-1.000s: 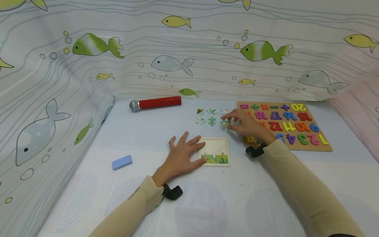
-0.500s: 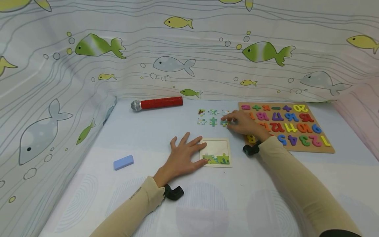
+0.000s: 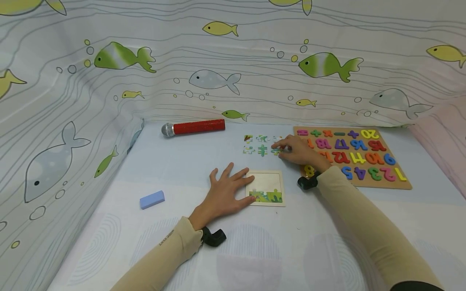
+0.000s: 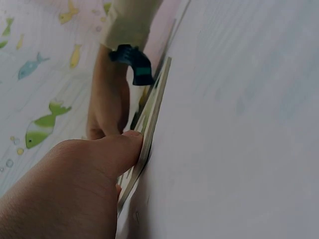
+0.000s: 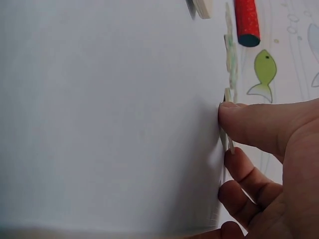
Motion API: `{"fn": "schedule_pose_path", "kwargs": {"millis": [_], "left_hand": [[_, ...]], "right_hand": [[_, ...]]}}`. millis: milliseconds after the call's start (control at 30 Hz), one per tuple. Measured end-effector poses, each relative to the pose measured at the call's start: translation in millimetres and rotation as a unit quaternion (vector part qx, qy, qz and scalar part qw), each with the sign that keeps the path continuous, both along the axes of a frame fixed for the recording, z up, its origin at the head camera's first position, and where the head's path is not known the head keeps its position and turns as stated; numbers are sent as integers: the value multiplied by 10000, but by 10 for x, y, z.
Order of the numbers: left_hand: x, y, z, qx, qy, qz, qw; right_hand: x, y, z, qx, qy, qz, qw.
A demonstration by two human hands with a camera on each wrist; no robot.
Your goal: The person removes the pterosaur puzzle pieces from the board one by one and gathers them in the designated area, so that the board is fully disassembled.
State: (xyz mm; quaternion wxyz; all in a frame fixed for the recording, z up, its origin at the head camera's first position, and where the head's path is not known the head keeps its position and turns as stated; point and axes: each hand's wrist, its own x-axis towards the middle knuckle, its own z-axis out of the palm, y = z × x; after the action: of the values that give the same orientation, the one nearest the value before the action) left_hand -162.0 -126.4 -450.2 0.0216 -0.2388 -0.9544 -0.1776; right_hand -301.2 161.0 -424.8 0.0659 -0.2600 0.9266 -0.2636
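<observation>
My left hand lies with fingers spread over the left side of a small wooden jigsaw tray. In the left wrist view its thumb rests on the rim of that tray. Green picture pieces fill the tray's bottom row, and its upper part shows bare wood. Beyond it, my right hand pinches a jigsaw piece between thumb and fingers, low at the tabletop. The right wrist view shows this piece edge-on at the thumb tip. Several loose jigsaw pieces lie in two rows beside the fingers.
A number board with colourful numerals lies under and behind the right forearm. At the back left is a red toy microphone. A blue block lies left of my left hand. A fish-patterned cloth rises behind the table.
My right hand has shifted slightly, its thumb and fingers closing in on the jigsaw piece at the right of the lower row. The left hand stays on the tray.
</observation>
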Motion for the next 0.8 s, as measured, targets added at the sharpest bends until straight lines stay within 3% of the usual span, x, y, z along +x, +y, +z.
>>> {"fn": "schedule_pose_path", "kwargs": {"millis": [800], "left_hand": [[3,-6,-2,115,78,-68,9999]], "right_hand": [[-5,-2,-14,-3,-180,-162,9997]]}}
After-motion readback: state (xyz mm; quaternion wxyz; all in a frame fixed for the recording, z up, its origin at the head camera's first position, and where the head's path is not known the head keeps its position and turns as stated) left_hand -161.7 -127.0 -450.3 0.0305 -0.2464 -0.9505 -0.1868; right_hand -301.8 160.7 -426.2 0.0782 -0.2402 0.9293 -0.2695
